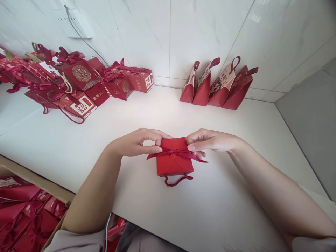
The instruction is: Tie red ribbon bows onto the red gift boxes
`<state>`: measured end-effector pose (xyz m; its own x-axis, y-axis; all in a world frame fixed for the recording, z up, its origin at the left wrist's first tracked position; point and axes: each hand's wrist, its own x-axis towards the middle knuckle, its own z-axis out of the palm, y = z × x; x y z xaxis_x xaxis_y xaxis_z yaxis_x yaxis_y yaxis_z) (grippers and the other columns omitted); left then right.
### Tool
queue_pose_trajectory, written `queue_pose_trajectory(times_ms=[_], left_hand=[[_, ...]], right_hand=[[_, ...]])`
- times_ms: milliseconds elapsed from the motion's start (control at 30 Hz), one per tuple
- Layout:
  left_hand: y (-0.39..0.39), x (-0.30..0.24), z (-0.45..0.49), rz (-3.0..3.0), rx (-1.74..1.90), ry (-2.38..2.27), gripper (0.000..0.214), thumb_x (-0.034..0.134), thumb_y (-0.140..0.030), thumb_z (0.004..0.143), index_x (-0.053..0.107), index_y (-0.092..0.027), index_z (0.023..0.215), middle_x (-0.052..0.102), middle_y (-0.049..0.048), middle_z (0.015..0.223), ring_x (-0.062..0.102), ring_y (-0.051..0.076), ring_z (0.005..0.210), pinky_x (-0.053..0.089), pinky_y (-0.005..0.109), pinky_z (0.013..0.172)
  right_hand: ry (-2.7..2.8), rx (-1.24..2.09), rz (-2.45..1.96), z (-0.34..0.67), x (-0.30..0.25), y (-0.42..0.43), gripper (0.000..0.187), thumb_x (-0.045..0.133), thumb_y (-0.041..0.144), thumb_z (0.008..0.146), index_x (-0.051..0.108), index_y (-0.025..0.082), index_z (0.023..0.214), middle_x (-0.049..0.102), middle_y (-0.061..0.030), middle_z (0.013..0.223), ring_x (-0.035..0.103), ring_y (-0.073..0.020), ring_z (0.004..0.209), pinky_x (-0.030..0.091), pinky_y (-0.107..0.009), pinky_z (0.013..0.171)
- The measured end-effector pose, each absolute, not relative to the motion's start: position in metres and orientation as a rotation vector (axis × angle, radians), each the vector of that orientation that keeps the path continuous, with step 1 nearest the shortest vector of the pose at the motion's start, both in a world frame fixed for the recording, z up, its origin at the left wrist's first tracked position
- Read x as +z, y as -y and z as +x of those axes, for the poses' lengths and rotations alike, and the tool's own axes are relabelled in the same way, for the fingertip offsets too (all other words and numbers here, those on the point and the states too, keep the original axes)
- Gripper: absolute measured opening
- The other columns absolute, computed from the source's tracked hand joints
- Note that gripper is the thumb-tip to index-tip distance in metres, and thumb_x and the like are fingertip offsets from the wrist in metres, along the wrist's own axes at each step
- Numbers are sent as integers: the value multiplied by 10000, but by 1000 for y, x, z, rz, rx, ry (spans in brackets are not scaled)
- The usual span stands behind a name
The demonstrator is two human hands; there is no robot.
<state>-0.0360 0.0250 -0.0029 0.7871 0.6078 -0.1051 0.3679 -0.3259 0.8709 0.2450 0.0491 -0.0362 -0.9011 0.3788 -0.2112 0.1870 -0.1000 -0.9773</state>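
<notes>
A small red gift box [174,166] with a scalloped closure lies on the white table in front of me. A dark pink ribbon [181,153] is tied across it, knotted near the middle, with a loose tail out to each side. My left hand [144,142] pinches the ribbon at the box's left edge, its thumb in front and some fingers hidden behind. At the right edge, my right hand [207,140] has thumb and curled forefinger closed on the ribbon. A twisted red cord handle [179,181] hangs off the near side of the box.
Red boxes with ribbons [81,75] are piled at the back left. Several triangular red boxes [216,89] with loop handles stand against the tiled wall. A carton [39,180] of red boxes sits below the table's left edge. A cable [78,33] runs from a wall socket.
</notes>
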Motion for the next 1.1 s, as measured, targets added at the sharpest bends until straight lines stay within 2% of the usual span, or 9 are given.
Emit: queue_pose_trajectory(times_ms=[100, 200, 300, 533, 700, 767, 867, 1000, 1100], left_hand=[[-23, -6, -33, 1933, 345, -764, 285, 599, -368, 895, 581, -167, 693, 626, 118, 1302, 632, 232, 1030, 488, 371, 899], [-18, -9, -26, 1912, 475, -835, 162, 586, -350, 910, 602, -190, 890, 649, 97, 1236, 613, 224, 1111, 478, 376, 952], [-13, -9, -21, 1939, 664, -966, 229, 619, -356, 888, 584, -219, 1069, 639, 75, 1221, 591, 220, 1164, 451, 400, 1023], [-7, -9, -8, 1997, 686, -1063, 223, 606, -421, 881, 625, -220, 976, 624, 58, 1215, 549, 239, 1206, 413, 431, 1069], [-2, -18, 7, 1853, 581, -1092, 357, 677, -431, 816, 581, -243, 1104, 632, 48, 1211, 582, 251, 1164, 456, 439, 1013], [-1, -20, 9, 1793, 539, -1070, 394, 683, -403, 811, 553, -251, 1151, 635, 54, 1210, 605, 256, 1133, 498, 424, 945], [-1, -20, 7, 1777, 509, -1049, 431, 679, -375, 817, 525, -265, 1204, 629, 61, 1232, 605, 260, 1142, 515, 412, 910], [-6, -21, 1, 1788, 562, -1101, 406, 681, -394, 820, 546, -255, 1177, 621, 60, 1247, 599, 257, 1148, 509, 404, 921], [-13, -26, -4, 1703, 614, -1139, 421, 688, -445, 811, 557, -236, 1152, 641, 67, 1208, 645, 240, 1042, 528, 386, 867]], right_hand=[[2002, 2075, -684, 247, -36, -48, 370, 641, 445, 893, 520, 163, 686, 529, 36, 545, 446, -81, 493, 347, -225, 484], [1976, 2037, -706, 249, -35, -46, 397, 596, 481, 919, 503, 168, 694, 468, 60, 480, 359, -64, 434, 268, -219, 442], [1967, 2034, -712, 249, -35, -45, 417, 574, 505, 926, 482, 176, 688, 444, 66, 462, 330, -62, 416, 235, -221, 431], [1949, 1661, -741, 240, -35, -46, 459, 530, 517, 941, 523, 172, 638, 454, 20, 600, 420, -112, 590, 367, -264, 613], [1870, 1521, -738, 231, -41, -42, 452, 523, 579, 920, 588, 187, 707, 572, -66, 1030, 539, -203, 995, 414, -339, 930], [1858, 1510, -721, 228, -44, -40, 496, 465, 599, 940, 595, 186, 698, 521, -79, 1283, 454, -242, 1247, 351, -370, 1059], [1834, 1530, -736, 225, -47, -38, 493, 401, 594, 968, 614, 196, 770, 469, -56, 1413, 353, -239, 1377, 271, -404, 1137], [1795, 1454, -925, 230, -44, -41, 382, 490, 587, 935, 601, 239, 1045, 553, -50, 1314, 483, -219, 1244, 346, -406, 1072], [1866, 1433, -1094, 240, -42, -47, 453, 468, 631, 919, 619, 206, 947, 636, -49, 1059, 575, -205, 1009, 432, -371, 937]])
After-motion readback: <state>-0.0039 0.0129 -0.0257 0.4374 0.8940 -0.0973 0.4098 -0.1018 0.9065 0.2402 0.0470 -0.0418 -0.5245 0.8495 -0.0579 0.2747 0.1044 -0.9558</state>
